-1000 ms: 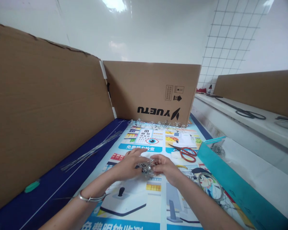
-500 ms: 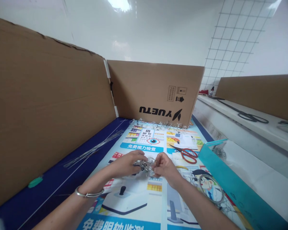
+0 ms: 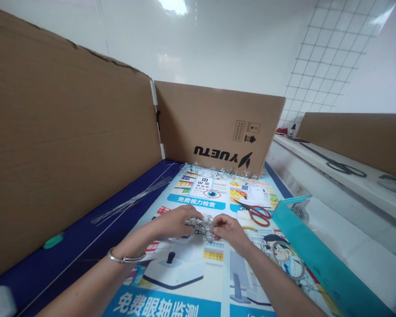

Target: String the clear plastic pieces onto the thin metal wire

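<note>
A small clear-and-silvery wire piece with bead-like bits (image 3: 203, 227) is held between both hands, just above the printed poster sheet (image 3: 214, 268). My left hand (image 3: 176, 221), with a silver bangle at the wrist, has its fingers closed on the piece's left side. On the other side, my right hand (image 3: 230, 231) pinches the piece's right edge between thumb and forefinger. The fingertips hide parts of it, and its fine detail is too small to make out. Red-handled scissors (image 3: 255, 212) lie on the poster beyond my right hand.
Cardboard panels (image 3: 69, 132) stand at the left and back (image 3: 214, 123). Several similar wire pieces (image 3: 224, 172) line the back panel's foot. Straight wires (image 3: 132, 200) lie on the left. A wire coil (image 3: 288, 259) and a teal-edged box (image 3: 317, 246) are at right; black scissors (image 3: 341, 166) rest on the ledge.
My right-hand fingers have shifted slightly at the piece's right edge, and the piece has turned a little. The view has tilted slightly. Both hands keep their hold.
</note>
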`<action>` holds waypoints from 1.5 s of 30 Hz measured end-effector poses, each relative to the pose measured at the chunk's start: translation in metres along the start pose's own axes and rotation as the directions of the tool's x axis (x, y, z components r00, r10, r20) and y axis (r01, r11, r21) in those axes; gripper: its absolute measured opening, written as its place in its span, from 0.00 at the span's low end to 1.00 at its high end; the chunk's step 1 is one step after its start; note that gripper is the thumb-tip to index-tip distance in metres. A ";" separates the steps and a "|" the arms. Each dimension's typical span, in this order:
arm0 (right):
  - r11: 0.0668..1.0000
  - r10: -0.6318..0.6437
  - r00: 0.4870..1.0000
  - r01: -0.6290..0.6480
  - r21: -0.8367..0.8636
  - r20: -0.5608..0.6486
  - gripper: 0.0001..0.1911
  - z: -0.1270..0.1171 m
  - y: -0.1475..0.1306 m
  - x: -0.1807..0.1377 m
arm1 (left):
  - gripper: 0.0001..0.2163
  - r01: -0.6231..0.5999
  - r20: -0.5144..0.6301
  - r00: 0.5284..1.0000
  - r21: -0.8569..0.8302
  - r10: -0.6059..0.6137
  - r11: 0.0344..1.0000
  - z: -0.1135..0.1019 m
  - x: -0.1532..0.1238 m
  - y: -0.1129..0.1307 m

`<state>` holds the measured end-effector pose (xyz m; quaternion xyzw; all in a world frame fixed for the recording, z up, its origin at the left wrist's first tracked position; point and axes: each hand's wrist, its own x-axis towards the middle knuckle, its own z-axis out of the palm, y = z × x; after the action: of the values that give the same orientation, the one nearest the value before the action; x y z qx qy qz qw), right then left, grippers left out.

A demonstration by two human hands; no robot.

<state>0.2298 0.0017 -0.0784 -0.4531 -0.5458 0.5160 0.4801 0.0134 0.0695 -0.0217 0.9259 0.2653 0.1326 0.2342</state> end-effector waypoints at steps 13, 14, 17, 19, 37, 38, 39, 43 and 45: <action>0.935 -0.187 0.980 0.197 -0.296 0.062 0.09 -0.001 0.002 -0.005 | 0.21 -0.034 0.011 0.999 -0.025 0.034 0.999 0.001 -0.002 -0.006; 0.929 -0.193 0.980 0.200 -0.311 0.052 0.09 -0.002 0.003 -0.005 | 0.21 -0.045 0.022 0.999 -0.043 0.046 0.998 0.000 -0.002 -0.008; 0.914 -0.206 0.978 0.203 -0.350 0.029 0.07 -0.002 0.007 -0.003 | 0.25 -0.072 0.086 0.993 -0.136 0.084 0.988 -0.004 -0.004 -0.014; 0.908 -0.207 0.978 0.199 -0.368 0.018 0.07 -0.002 0.009 -0.002 | 0.28 -0.062 0.117 0.989 -0.222 0.090 0.973 -0.008 -0.006 -0.021; 0.902 -0.221 0.974 0.189 -0.387 -0.040 0.07 -0.004 0.012 0.002 | 0.18 0.076 0.002 0.996 -0.560 -0.091 0.825 0.003 -0.011 -0.074; 0.902 -0.224 0.974 0.188 -0.389 -0.047 0.07 -0.004 0.013 0.002 | 0.18 0.067 -0.008 0.996 -0.571 -0.087 0.819 0.006 -0.010 -0.074; 0.901 -0.225 0.973 0.185 -0.393 -0.058 0.07 -0.004 0.015 0.003 | 0.18 0.058 -0.016 0.996 -0.583 -0.083 0.810 0.008 -0.009 -0.075; 0.893 -0.229 0.967 0.161 -0.419 -0.116 0.16 -0.004 0.022 0.006 | 0.18 0.038 -0.027 0.997 -0.638 -0.071 0.769 0.015 -0.008 -0.080; 0.881 -0.233 0.964 0.153 -0.447 -0.129 0.17 -0.005 0.024 0.007 | 0.18 0.038 -0.013 0.998 -0.664 -0.061 0.747 0.018 -0.006 -0.082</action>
<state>0.2335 0.0104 -0.1015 -0.5361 -0.6439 0.2884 0.4635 -0.0201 0.1212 -0.0787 0.7728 0.2293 0.2273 0.5464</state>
